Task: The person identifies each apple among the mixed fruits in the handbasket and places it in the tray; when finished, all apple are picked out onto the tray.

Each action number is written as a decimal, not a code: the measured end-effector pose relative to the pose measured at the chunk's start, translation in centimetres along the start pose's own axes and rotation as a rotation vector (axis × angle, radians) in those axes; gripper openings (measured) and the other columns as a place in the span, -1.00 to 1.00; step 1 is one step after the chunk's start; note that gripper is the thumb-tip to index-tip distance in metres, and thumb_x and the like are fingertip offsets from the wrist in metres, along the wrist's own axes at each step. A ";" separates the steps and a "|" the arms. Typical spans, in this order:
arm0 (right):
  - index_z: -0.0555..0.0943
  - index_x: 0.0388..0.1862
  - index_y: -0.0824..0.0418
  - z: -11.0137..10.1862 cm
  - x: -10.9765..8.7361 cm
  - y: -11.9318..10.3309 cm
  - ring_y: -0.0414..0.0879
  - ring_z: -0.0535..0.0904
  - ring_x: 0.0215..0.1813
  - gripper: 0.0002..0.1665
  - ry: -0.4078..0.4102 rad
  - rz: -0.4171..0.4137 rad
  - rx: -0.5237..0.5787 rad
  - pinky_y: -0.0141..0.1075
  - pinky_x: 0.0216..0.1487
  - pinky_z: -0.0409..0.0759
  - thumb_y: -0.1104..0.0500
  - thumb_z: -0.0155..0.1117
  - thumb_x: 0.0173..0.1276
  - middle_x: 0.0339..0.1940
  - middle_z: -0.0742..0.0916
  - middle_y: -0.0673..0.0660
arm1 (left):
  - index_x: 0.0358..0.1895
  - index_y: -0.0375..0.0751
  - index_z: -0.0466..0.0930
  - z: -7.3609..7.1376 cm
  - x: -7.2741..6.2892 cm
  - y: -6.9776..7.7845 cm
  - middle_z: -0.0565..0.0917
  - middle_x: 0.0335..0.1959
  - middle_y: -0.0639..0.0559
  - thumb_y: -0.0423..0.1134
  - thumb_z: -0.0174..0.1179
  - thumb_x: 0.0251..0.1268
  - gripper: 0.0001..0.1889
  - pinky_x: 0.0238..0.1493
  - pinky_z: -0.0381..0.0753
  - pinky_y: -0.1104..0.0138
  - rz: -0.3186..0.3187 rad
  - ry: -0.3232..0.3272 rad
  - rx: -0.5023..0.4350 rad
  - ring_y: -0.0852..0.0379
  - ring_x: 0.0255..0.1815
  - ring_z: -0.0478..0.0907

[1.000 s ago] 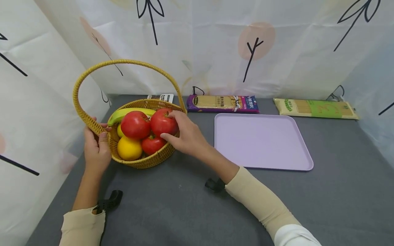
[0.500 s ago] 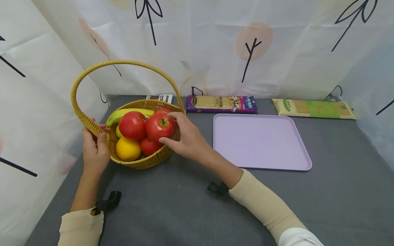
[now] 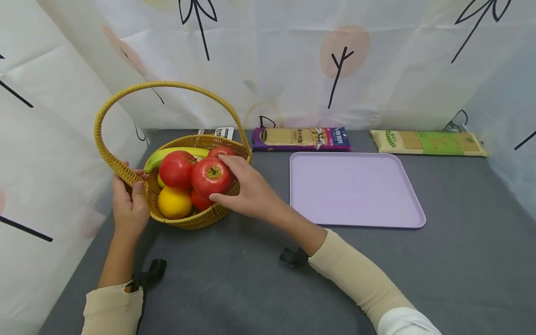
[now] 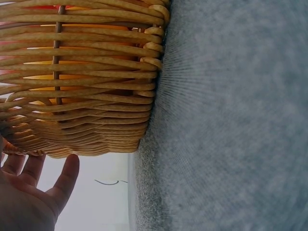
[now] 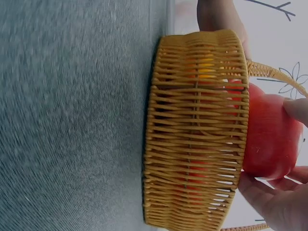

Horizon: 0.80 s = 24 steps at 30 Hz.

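Observation:
A yellow woven basket (image 3: 197,224) with a tall arched handle (image 3: 167,84) stands at the left of the table. My left hand (image 3: 130,209) holds its left side where the handle meets the rim; some fingers are hidden behind it. My right hand (image 3: 251,190) grips a large red apple (image 3: 209,179) between thumb and fingers, above the basket's right part. In the right wrist view this apple (image 5: 272,137) sits at rim height. Around it in the basket lie another red apple (image 3: 176,170), an orange (image 3: 174,203), a banana (image 3: 177,152) and further red fruits, partly hidden.
To the right lies a flat lilac tray (image 3: 356,190). Behind it are a purple pasta packet (image 3: 301,139) and a green noodle packet (image 3: 429,142). A small label-covered item (image 3: 224,132) shows behind the basket. White printed cloth (image 3: 289,60) hangs along the back and sides.
The gripped apple has shifted left and towards me and turned, so its stem end now shows. A red fruit behind it has come into sight. My left hand stays on the basket.

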State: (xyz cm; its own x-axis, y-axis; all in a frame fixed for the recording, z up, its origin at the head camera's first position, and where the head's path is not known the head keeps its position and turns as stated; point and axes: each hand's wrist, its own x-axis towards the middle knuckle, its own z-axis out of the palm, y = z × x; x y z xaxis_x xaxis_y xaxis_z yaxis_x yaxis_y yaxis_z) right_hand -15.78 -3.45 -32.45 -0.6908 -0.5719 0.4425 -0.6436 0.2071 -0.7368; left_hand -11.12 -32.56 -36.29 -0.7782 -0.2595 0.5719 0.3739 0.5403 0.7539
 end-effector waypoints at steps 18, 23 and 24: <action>0.46 0.39 0.17 -6.2 0.3 -0.6 -0.17 0.51 0.16 -0.13 -0.026 0.068 -0.009 -0.28 0.07 0.62 0.05 0.60 0.10 0.22 0.57 0.06 | 0.52 -0.21 0.10 -0.2 0.1 0.1 0.46 0.11 -0.03 -0.46 -0.14 0.57 -0.48 0.30 0.39 0.39 -0.012 -0.011 0.015 0.19 0.12 0.46; 0.48 0.37 0.19 -8.5 0.0 -0.5 -0.13 0.52 0.14 -0.14 -0.011 0.090 -0.057 -0.21 0.08 0.62 0.07 0.61 0.09 0.21 0.57 0.07 | 0.52 -0.21 0.10 -0.2 0.1 0.1 0.45 0.12 -0.13 -0.45 -0.13 0.58 -0.48 0.30 0.39 0.38 -0.020 -0.013 0.024 0.18 0.12 0.46; 0.48 0.37 0.19 -8.9 -0.1 -0.4 -0.12 0.52 0.14 -0.14 -0.005 0.100 -0.058 -0.21 0.07 0.62 0.07 0.61 0.08 0.21 0.57 0.07 | 0.52 -0.20 0.10 -0.2 0.1 0.1 0.45 0.13 -0.15 -0.44 -0.13 0.58 -0.48 0.31 0.39 0.37 -0.023 -0.015 0.025 0.18 0.13 0.46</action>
State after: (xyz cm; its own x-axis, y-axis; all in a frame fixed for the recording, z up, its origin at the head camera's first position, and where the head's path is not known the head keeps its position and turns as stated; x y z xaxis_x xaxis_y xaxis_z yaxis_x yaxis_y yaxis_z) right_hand -18.38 3.56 -27.68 -0.7510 -0.5496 0.3660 -0.5898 0.3090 -0.7461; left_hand -11.03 -32.71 -36.08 -0.7936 -0.2602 0.5499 0.3434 0.5545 0.7580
